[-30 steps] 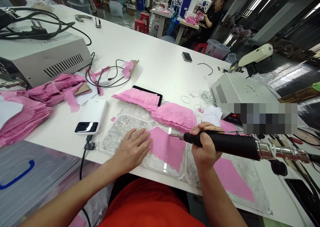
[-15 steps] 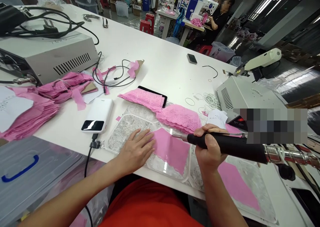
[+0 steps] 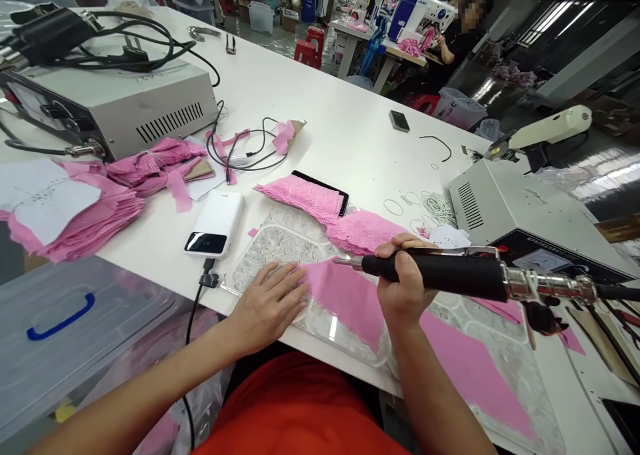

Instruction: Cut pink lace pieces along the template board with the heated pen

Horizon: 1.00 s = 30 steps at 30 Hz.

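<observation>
My left hand point(image 3: 273, 305) lies flat with its fingers spread, the fingertips on the left end of a pink fabric piece point(image 3: 345, 301). That piece rests on a clear, patterned plastic mat point(image 3: 280, 238) at the table's front edge. My right hand point(image 3: 407, 281) is wrapped around a black corded handpiece with a metal tip point(image 3: 445, 273). The handpiece lies nearly level, its tip pointing left at the fabric's upper edge; whether it touches cannot be made out. Just behind are two folded stacks of pink lace point(image 3: 367, 231). Another pink fabric piece point(image 3: 480, 368) extends right, partly behind my right forearm.
A grey metal box with vents point(image 3: 150, 115) stands left, another grey box point(image 3: 525, 208) right. A white power bank point(image 3: 215, 225) with a cable sits left of the mat. Pink fabric bundles point(image 3: 105, 208) lie farther left. Beyond the table, a person point(image 3: 460, 48) sits by a sewing machine.
The camera view has shifted, so the table's things appear farther right. The handpiece tip has moved left along the fabric's upper edge. My left hand still lies on the fabric's left end.
</observation>
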Each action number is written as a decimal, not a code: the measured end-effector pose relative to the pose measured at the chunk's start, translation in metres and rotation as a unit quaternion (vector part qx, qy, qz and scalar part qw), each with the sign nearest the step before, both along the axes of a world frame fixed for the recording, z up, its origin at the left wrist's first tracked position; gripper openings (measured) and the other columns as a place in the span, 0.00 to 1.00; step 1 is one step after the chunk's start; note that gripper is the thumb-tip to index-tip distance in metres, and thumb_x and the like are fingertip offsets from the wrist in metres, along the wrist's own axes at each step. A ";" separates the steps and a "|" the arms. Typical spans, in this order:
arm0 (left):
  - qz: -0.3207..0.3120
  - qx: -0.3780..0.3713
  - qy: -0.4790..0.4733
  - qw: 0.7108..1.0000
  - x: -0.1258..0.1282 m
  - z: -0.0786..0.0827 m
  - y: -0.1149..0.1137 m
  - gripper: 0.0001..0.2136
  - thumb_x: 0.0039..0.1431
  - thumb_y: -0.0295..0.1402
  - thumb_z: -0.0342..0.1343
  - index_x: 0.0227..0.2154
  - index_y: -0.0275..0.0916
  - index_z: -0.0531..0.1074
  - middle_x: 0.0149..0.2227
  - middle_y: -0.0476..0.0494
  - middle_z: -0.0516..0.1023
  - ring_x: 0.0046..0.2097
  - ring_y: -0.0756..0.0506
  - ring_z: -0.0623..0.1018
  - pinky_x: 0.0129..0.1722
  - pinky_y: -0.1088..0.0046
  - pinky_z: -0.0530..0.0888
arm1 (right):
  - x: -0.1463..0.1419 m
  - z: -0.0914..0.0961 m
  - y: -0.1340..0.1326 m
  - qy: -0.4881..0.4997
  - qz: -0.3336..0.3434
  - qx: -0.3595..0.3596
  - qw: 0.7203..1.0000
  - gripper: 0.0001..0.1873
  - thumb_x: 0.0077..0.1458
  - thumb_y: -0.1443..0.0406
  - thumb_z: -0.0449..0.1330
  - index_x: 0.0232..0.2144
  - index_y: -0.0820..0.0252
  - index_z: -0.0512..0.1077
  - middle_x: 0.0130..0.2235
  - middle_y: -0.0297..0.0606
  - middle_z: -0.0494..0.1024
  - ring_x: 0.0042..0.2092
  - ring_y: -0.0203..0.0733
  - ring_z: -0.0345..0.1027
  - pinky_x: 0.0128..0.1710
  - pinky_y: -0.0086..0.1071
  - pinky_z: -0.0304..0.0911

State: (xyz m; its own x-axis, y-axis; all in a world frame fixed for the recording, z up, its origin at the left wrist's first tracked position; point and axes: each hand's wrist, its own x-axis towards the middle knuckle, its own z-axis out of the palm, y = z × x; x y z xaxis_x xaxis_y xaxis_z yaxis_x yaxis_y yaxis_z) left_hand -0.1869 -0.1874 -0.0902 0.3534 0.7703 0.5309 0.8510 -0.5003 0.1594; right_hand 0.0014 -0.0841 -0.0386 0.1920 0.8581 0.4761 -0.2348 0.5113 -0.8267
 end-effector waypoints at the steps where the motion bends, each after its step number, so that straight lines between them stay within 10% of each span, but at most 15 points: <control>1: 0.001 0.001 0.000 1.000 0.000 -0.001 0.000 0.11 0.63 0.29 0.51 0.46 0.37 0.73 0.51 0.40 0.75 0.56 0.40 0.71 0.56 0.58 0.66 | -0.002 -0.001 0.000 0.001 0.003 -0.001 1.000 0.06 0.47 0.67 0.59 0.31 0.58 0.65 0.33 0.30 0.68 0.26 0.31 0.66 0.31 0.36 0.66; 30: 0.027 0.016 -0.012 0.999 0.001 -0.005 -0.004 0.11 0.62 0.31 0.52 0.45 0.35 0.73 0.49 0.39 0.77 0.55 0.38 0.72 0.56 0.56 0.66 | -0.019 -0.002 -0.011 -0.016 0.063 -0.003 0.998 0.05 0.47 0.68 0.57 0.30 0.57 0.65 0.33 0.30 0.67 0.27 0.32 0.65 0.32 0.36 0.65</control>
State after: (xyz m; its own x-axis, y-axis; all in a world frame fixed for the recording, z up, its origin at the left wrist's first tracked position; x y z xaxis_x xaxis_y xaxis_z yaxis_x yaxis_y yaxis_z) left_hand -0.1856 -0.1913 -0.0955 0.2996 0.7697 0.5637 0.8729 -0.4597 0.1638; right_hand -0.0174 -0.0955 -0.0410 0.0672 0.8775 0.4749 -0.2703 0.4742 -0.8379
